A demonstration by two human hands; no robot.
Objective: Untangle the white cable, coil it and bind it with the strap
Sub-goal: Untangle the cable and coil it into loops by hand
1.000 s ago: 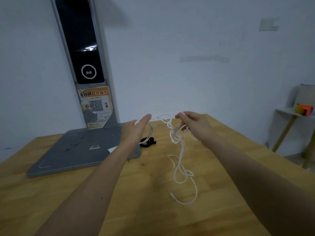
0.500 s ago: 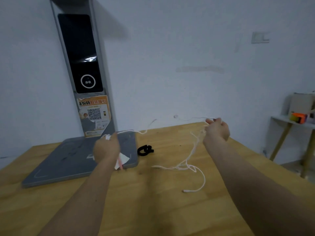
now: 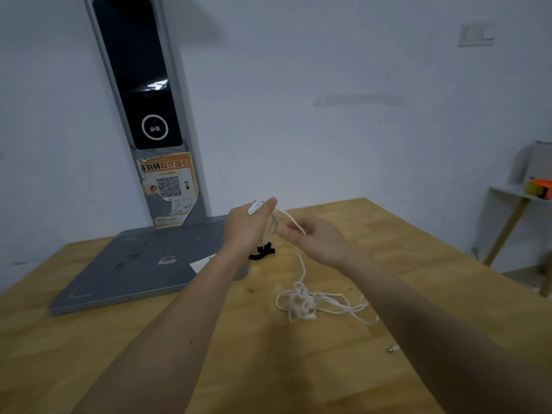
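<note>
White cable (image 3: 301,300): one end now pinched in left hand (image 3: 249,227); right hand (image 3: 316,240), drawn back in, guides the strand with loose fingers. Tangle dropped to table (image 3: 298,369) centre. Coiling apparently begun, knot unresolved. Strap (image 3: 263,251) untouched beside it.

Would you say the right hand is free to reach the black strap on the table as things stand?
Probably yes: the strap lies just below the right hand with nothing between, though that hand seems to be guiding the white cable and may need to release it.
</note>
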